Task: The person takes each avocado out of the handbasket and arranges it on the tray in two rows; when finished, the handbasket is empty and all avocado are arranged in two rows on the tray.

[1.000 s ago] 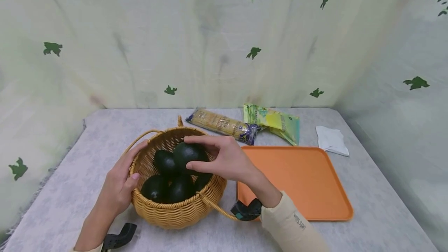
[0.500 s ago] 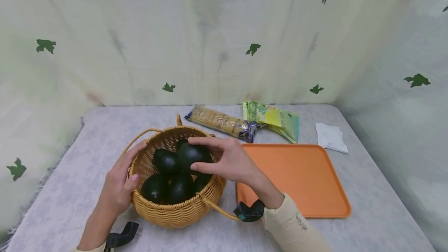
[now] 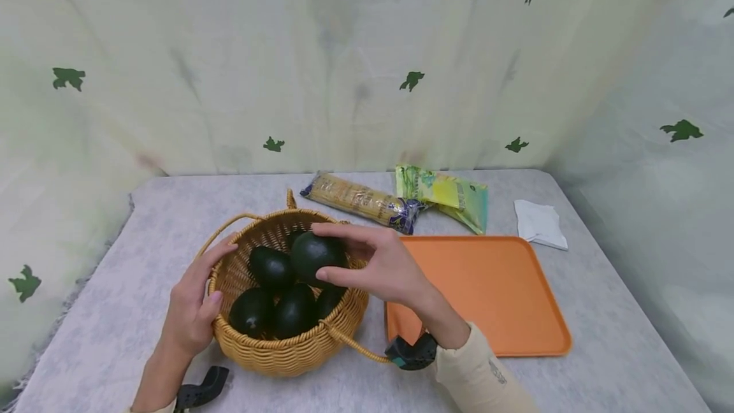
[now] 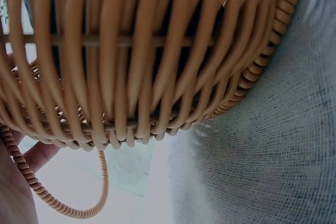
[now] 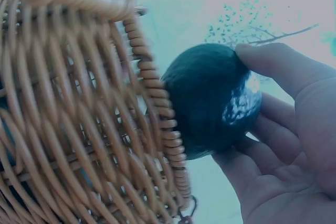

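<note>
Shifting slightly rightward, right hand [image 3: 378, 264] is pinching a dark green fruit [image 3: 312, 255] at the basket's [image 3: 281, 362] mouth, grip spanning its round body. Left hand [image 3: 190, 304] is holding the basket's side, probably steadying it.

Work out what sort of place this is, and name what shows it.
Probably a staged tabletop booth: patterned fabric hangs behind the cloth-covered table and along both sides, and a wicker basket is beside an orange tray.
</note>
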Demonstrator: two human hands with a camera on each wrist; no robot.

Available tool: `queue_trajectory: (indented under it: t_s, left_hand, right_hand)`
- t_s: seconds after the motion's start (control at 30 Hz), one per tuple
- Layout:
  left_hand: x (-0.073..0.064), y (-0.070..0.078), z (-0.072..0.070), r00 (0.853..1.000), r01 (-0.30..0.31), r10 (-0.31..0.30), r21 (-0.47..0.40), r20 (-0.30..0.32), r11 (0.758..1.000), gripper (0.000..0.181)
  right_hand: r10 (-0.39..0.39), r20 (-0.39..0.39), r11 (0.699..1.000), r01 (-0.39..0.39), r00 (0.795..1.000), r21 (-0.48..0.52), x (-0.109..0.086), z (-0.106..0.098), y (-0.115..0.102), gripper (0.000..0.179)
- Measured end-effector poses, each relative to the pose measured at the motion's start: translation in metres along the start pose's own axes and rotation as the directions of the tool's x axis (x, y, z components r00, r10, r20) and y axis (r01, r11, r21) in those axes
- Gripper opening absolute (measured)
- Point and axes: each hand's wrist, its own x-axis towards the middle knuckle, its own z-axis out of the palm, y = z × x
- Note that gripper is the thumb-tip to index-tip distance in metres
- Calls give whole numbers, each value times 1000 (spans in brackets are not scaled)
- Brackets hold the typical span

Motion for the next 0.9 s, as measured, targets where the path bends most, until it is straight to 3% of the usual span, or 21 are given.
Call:
queue_trajectory:
  t_s: [0.53, 0.9]
  left_hand:
    - [-2, -1, 1, 1000, 6, -6, -5, -1, 1000, 53]
    - [0, -1, 1, 1000, -14, 14, -1, -12, 1000, 54]
  right_hand:
    - [-17, -61, 999, 20, 998, 40, -12, -18, -9, 54]
    - [45, -146, 999, -46, 988, -1, -25, -38, -5, 53]
